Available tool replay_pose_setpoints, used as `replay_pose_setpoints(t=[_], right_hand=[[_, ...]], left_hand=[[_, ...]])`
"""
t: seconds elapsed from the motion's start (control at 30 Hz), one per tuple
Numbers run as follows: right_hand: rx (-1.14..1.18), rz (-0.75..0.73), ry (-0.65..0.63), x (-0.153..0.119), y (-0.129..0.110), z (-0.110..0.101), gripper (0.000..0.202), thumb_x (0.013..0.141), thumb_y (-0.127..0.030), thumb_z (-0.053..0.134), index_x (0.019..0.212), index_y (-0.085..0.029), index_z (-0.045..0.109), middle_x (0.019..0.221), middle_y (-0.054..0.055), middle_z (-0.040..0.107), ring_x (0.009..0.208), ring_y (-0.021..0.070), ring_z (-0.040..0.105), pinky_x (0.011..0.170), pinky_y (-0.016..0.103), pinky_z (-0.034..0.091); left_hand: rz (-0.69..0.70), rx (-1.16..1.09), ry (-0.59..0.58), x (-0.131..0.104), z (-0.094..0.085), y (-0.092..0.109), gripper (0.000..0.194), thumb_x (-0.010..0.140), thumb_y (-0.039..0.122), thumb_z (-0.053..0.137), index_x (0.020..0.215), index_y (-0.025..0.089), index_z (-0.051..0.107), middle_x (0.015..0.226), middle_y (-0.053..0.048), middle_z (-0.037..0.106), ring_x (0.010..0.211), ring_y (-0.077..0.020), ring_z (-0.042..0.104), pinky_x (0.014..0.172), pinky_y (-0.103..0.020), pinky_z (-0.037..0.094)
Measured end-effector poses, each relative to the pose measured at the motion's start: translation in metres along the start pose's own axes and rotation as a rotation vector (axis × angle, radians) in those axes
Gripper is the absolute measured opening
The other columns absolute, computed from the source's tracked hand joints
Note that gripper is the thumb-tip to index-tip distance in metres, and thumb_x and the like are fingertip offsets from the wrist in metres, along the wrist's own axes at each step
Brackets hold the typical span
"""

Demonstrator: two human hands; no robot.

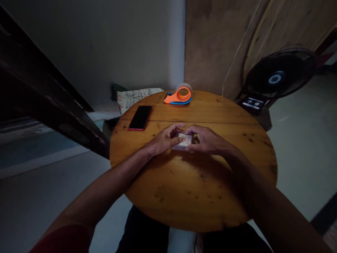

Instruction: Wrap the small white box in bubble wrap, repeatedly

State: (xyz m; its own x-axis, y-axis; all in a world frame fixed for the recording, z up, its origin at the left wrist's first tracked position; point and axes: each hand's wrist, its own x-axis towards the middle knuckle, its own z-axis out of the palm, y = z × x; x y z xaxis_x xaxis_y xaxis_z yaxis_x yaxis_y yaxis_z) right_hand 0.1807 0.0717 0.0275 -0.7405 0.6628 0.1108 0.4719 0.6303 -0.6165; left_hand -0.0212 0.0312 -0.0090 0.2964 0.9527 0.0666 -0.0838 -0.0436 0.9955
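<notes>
Between my two hands, over the middle of the round wooden table (184, 189), is a small pale box-shaped pack (186, 138) with reddish print, perhaps a deck of cards. My left hand (167, 139) grips its left end, the thumb lying across the top face. From the other side, my right hand (204, 140) holds the right end with thumb and fingers curved round it. My fingers cover parts of the pack, and its exact kind is too dim to make out.
A black phone (140, 117) with a red edge lies at the table's left. An orange and blue tape dispenser (180, 95) stands near the far edge. Behind the table are a printed sack (135, 95) and a wall; a dark fan (275, 79) stands at right.
</notes>
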Motion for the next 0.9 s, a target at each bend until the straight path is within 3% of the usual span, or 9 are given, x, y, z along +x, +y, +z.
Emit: replay_pose_setpoints(t=[0.2,0.33,0.53,0.73,0.9], right_hand=[[0.032,0.044,-0.023,0.001,-0.001,0.000,0.038,0.065,-0.040,0.077,0.095,-0.020,0.064,0.085,0.001,0.069,0.071,0.0158,0.059,0.063,0.026,0.042],[0.004,0.030,-0.010,0.002,0.002,0.001,0.039,0.066,-0.040,0.077,0.097,-0.020,0.066,0.089,0.002,0.069,0.075,0.0169,0.060,0.065,0.027,0.043],[0.022,-0.122,0.053,0.002,0.012,-0.008,0.043,0.073,-0.047,0.072,0.109,-0.023,0.068,0.101,0.005,0.070,0.089,0.0226,0.064,0.077,0.034,0.049],[0.061,-0.228,0.196,0.000,0.017,-0.017,0.019,0.082,-0.040,0.067,0.087,-0.024,0.073,0.097,0.005,0.069,0.090,0.0216,0.064,0.086,0.037,0.049],[0.087,-0.246,0.193,0.002,0.009,-0.008,0.016,0.080,-0.036,0.069,0.089,-0.023,0.072,0.094,0.005,0.068,0.088,0.0202,0.064,0.085,0.036,0.049]], left_hand=[[0.015,-0.035,-0.011,-0.001,0.000,0.001,0.061,0.070,0.026,0.075,0.126,0.018,0.052,0.109,-0.009,0.065,0.092,-0.0177,0.064,0.079,-0.029,0.050],[-0.018,-0.056,0.001,-0.002,0.000,0.003,0.062,0.069,0.022,0.074,0.127,0.018,0.051,0.104,-0.008,0.066,0.088,-0.0165,0.064,0.075,-0.027,0.049],[-0.027,-0.216,0.116,-0.001,-0.004,0.006,0.063,0.069,0.013,0.068,0.129,0.021,0.052,0.115,-0.009,0.066,0.093,-0.0160,0.064,0.082,-0.028,0.047],[-0.012,-0.245,0.239,0.001,-0.008,0.009,0.060,0.066,0.009,0.062,0.125,0.020,0.056,0.105,-0.006,0.070,0.092,-0.0151,0.062,0.088,-0.030,0.044],[-0.024,-0.237,0.239,0.002,-0.009,0.004,0.057,0.065,0.007,0.061,0.121,0.019,0.058,0.101,-0.006,0.070,0.094,-0.0165,0.064,0.092,-0.033,0.044]])
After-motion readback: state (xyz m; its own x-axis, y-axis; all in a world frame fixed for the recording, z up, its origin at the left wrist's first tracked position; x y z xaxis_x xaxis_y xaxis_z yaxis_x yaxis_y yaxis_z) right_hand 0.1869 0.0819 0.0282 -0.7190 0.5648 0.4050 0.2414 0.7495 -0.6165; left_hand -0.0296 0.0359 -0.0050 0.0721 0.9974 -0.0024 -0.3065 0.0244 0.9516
